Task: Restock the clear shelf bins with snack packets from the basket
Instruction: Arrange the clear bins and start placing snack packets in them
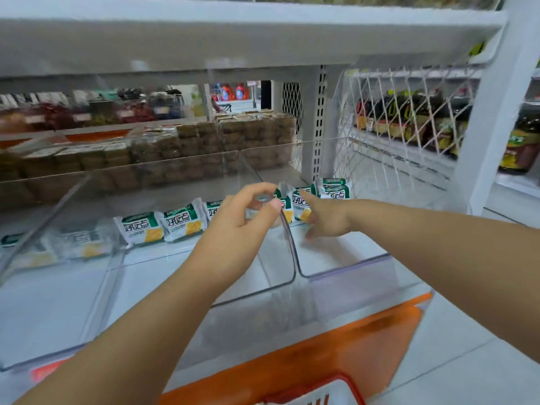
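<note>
Two hands were in over the front lips of the clear bins [251, 290]. The left hand [242, 220] was in the middle bin, up by the edge where the middle and right bins meet. Its thumb and forefinger were curled toward each other with something small and grey between them. Honestly couldn't tell if that grip was pinching one of the packets [181, 222] or nothing at all.

The right hand [327, 219] was in the right bin. Its forefinger was out straight with the tip on a packet, the other fingers were tucked loosely, and its grip held nothing.

Green-and-white packets stood in a row along the back of the bins. Several were in the middle one and a few in the right one. A couple in the left one were blurred through the plastic. In front of that row the bin floors were bare right up to the front lips, so loads of room there.

Overhead was tighter, with the upper shelf [233, 33] hanging low over the bins. A mesh panel [394, 112] closed off the right end. The basket [330, 387] only showed its red rim at the bottom edge, below the orange strip [350, 346].
</note>
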Demonstrator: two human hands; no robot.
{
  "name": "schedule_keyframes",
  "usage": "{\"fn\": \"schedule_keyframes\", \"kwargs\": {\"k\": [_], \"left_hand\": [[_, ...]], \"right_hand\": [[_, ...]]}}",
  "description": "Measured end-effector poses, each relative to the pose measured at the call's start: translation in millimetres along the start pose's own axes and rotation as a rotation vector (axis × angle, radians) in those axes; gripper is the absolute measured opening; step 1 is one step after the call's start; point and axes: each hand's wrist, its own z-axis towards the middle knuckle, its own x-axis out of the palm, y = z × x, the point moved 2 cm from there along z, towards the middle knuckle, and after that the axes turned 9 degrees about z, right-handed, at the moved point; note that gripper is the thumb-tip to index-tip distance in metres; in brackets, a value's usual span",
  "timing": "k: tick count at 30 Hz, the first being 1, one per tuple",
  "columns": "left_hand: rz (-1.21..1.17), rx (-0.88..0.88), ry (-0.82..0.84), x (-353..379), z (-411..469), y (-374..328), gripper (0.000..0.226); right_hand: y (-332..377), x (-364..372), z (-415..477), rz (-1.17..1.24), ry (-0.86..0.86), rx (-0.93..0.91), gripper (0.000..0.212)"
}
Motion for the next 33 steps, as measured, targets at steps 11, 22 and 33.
{"fn": "schedule_keyframes", "kwargs": {"k": [11,22,33], "left_hand": [[-0.023,0.023,0.006,3,4,3,0.012],[-0.007,0.027,0.015,3,1,-2,0.016],[0.002,0.029,0.014,4,2,-1,0.016]], "right_hand": [[-10,2,28,-0.133,-0.001,-0.064,0.087],[1,9,23,-0.373,0.065,0.009,0.059],[1,4,20,-0.392,-0.020,-0.005,0.070]]}}
